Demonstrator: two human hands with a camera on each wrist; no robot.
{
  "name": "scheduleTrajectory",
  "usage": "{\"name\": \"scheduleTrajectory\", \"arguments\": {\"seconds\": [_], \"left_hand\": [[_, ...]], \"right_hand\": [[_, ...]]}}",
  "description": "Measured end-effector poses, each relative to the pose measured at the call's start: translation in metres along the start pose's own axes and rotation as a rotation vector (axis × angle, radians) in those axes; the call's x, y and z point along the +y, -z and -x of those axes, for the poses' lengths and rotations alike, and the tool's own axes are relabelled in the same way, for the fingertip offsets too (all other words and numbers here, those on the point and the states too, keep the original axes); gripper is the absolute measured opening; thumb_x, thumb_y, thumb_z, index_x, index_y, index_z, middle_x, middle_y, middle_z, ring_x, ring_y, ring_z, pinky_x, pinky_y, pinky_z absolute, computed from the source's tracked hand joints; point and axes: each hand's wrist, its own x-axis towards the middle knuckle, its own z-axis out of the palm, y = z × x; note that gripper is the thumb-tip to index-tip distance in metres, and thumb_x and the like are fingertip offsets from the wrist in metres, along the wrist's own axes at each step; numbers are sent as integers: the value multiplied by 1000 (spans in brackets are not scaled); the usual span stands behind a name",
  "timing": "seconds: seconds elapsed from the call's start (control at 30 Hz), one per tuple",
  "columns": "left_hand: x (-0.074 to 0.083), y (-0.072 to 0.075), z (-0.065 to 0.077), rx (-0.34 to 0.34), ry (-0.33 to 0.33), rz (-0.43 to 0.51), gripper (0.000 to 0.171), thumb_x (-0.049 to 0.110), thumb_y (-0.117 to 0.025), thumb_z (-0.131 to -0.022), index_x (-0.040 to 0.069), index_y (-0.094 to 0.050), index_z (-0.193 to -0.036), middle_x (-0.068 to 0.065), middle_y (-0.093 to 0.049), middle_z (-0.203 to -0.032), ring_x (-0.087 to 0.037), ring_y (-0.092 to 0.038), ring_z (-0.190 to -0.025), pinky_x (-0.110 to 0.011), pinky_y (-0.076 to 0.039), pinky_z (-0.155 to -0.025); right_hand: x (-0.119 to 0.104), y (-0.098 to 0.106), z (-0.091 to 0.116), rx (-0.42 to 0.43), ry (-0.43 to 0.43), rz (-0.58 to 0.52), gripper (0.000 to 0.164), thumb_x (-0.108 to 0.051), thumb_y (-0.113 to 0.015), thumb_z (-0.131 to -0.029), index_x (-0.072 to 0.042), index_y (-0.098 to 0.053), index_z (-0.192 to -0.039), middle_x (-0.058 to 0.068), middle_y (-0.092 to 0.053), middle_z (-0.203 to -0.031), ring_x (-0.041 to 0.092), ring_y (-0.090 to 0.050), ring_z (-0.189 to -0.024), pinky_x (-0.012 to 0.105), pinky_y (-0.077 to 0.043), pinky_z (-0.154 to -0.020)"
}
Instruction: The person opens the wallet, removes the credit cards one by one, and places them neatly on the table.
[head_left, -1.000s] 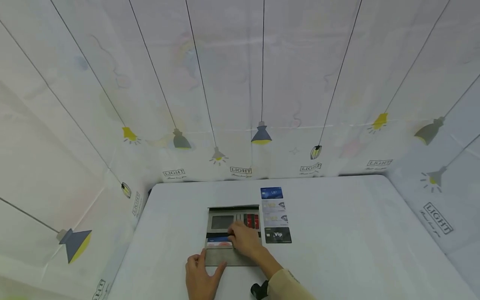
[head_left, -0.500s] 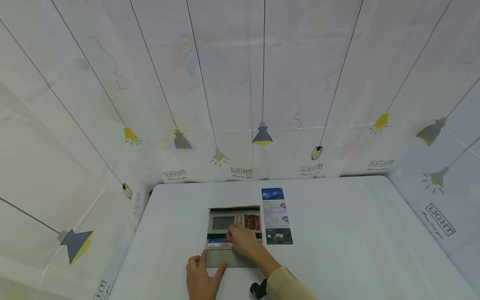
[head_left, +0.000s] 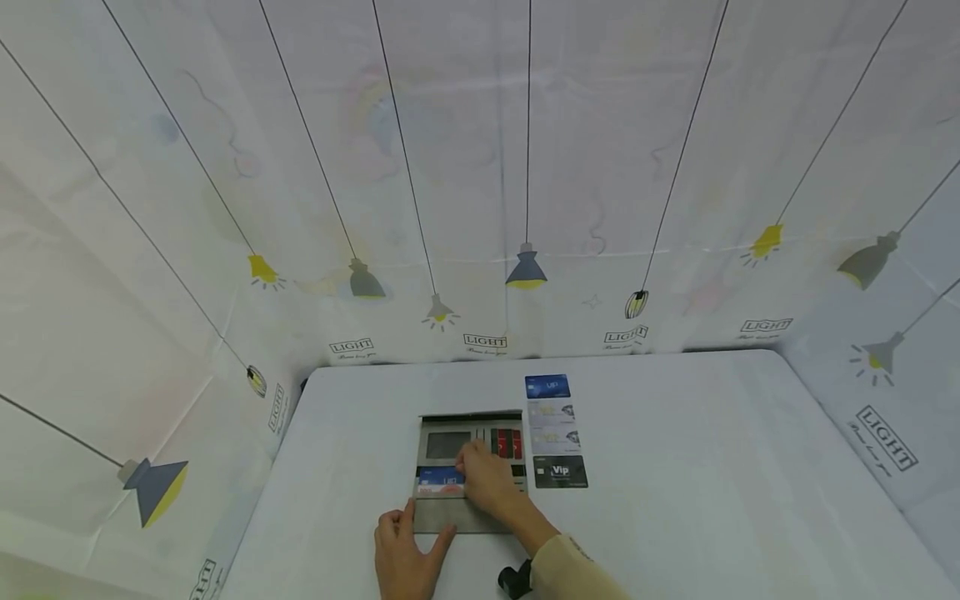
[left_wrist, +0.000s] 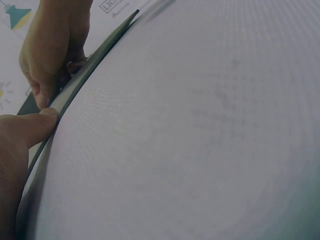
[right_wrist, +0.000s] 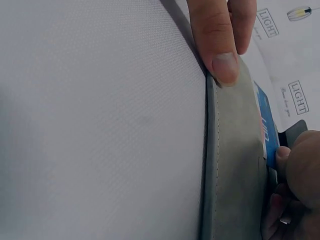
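Right wrist shows a blue card (right_wrist: 268, 122) in the wallet (right_wrist: 235, 145), unlike left wrist.

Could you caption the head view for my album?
Left hand touches a grey wallet while the right hand holds a blue card in it; four cards lie alongside.

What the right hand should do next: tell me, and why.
Probably ease the blue card farther out of the wallet with the right hand: that hand pinches the card's edge, more blue shows than a second ago, and four cards lie in a column beside the wallet. The left hand rests at the wallet's near corner, which should steady it.
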Motion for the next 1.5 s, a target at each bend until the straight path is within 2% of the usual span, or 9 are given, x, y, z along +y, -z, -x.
{"name": "scheduleTrajectory", "arguments": {"seconds": [0.2, 0.43, 0.53, 0.7, 1.0, 1.3, 1.5], "left_hand": [[-2, -3, 1, 8, -12, -1, 85, 63, -82, -70, 2, -66, -127, -6, -46, -102, -19, -44, -90, -38, -42, -74], [-4, -4, 2, 53, -54, -1, 84, 60, -84, -69, 1, -67, -126, -6, -46, -100, -18, -44, -87, -36, -43, -72], [-3, -3, 1, 43, -48, -7, 84, 60, -83, -69, 1, -66, -126, -6, -46, -101, -18, -44, -88, -36, -43, -72], [-1, 0, 0, 24, -26, -8, 84, 61, -83, -69, 1, -66, -126, -6, -46, -101, -18, -44, -88, -37, -42, -72], [-1, -1, 1, -4, 3, -6, 85, 62, -82, -70, 2, -66, -128, -6, -46, -101, -17, -44, -88, -36, -42, -72], [0, -1, 0, -39, 28, 4, 86, 63, -81, -71, 3, -65, -131, -6, -46, -103, -18, -43, -90, -37, -42, -75], [-2, -2, 0, -38, 26, 1, 87, 65, -80, -71, 3, -65, -131, -6, -46, -103, -18, -43, -91, -37, -41, -76]], "right_hand": [[4, -2, -1, -27, -40, -20, 5, -20, -60, -100, -15, -62, -99, 4, -59, -103, 14, -58, -75, 35, -50, -67], [9, 5, 0, -75, 14, -41, 15, -27, -66, -97, -15, -66, -106, 4, -58, -107, 13, -58, -75, 32, -50, -66], [9, 8, 0, -81, 36, -44, 19, -27, -69, -94, -14, -65, -107, 3, -57, -106, 12, -56, -73, 31, -48, -65], [6, 10, 1, -104, 20, -47, 19, -26, -67, -96, -13, -63, -110, 4, -56, -108, 11, -54, -73, 31, -49, -65], [1, 7, 2, -49, 26, -7, 19, -23, -67, -97, -12, -60, -109, 4, -54, -105, 13, -55, -68, 31, -47, -60], [1, 1, 0, -6, -1, -6, 18, -22, -63, -99, -12, -57, -112, 6, -56, -104, 11, -48, -58, 27, -40, -51], [1, 0, -1, -1, -37, -39, 18, -22, -60, -101, -14, -53, -116, 6, -61, -104, 13, -51, -62, 28, -40, -52]]}}
